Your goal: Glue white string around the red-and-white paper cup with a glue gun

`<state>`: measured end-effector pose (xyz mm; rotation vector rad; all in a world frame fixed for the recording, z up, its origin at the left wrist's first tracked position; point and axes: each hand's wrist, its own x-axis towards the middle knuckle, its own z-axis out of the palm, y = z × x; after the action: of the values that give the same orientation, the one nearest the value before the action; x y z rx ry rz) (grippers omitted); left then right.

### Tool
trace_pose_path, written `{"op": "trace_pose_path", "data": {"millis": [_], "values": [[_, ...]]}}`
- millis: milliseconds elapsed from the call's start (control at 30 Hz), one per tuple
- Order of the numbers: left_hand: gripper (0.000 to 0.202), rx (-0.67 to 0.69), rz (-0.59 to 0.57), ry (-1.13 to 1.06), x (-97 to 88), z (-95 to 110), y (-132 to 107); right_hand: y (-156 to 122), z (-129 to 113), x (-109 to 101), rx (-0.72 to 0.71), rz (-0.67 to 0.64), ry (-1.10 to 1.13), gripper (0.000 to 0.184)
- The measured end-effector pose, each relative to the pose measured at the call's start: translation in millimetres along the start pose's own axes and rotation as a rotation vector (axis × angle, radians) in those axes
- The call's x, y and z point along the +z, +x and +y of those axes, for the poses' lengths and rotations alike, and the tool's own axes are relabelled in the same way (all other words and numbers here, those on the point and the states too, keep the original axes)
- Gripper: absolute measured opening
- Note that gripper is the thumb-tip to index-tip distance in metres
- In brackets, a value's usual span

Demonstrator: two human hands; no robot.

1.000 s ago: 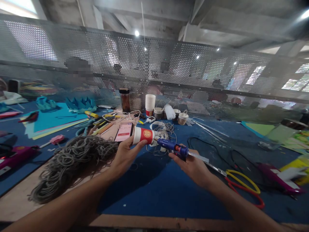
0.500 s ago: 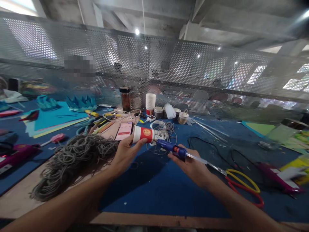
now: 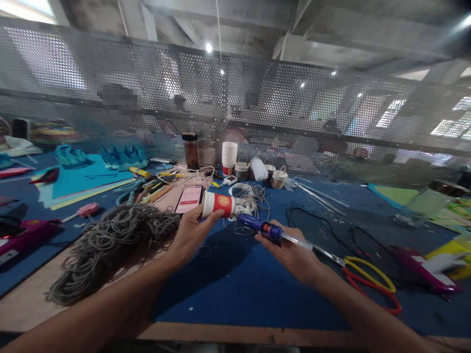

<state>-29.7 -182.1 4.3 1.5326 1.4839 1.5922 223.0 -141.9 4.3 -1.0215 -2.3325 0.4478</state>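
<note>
My left hand (image 3: 193, 230) is closed around a red and white paper cup (image 3: 222, 204), which lies sideways above the blue table. In my right hand (image 3: 290, 252) is a blue glue gun (image 3: 257, 224) with a clear glue stick (image 3: 296, 240) jutting from its back. The gun's nozzle points left and meets the cup's right end, or comes very near it; contact cannot be made out. Behind the cup lies a loose tangle of thin grey cord (image 3: 253, 196). A big bundle of grey cord (image 3: 121, 240) rests left of my left hand.
Scissors with red and yellow handles (image 3: 371, 279) lie by my right forearm. A phone (image 3: 189, 197), a stack of paper cups (image 3: 229, 157), a brown jar (image 3: 190, 151) and small tubs (image 3: 278, 177) stand farther back. Purple glue guns lie left and right (image 3: 427, 269). Perforated metal panels (image 3: 257, 98) close off the back.
The glue gun has shifted slightly left, its nozzle now nearer the cup's edge. My left hand and the cup are almost unmoved.
</note>
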Motion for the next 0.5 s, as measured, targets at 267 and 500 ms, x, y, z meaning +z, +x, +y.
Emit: {"op": "trace_pose_path", "data": {"millis": [267, 500], "values": [[0.031, -0.015, -0.004, -0.008, 0.3, -0.4, 0.5, -0.5, -1.7, -1.8, 0.037, -0.032, -0.024, 0.035], [0.03, -0.023, -0.005, -0.018, 0.1, 0.7, 0.1, 0.3, -1.5, -1.3, 0.029, -0.019, 0.005, 0.035]]}}
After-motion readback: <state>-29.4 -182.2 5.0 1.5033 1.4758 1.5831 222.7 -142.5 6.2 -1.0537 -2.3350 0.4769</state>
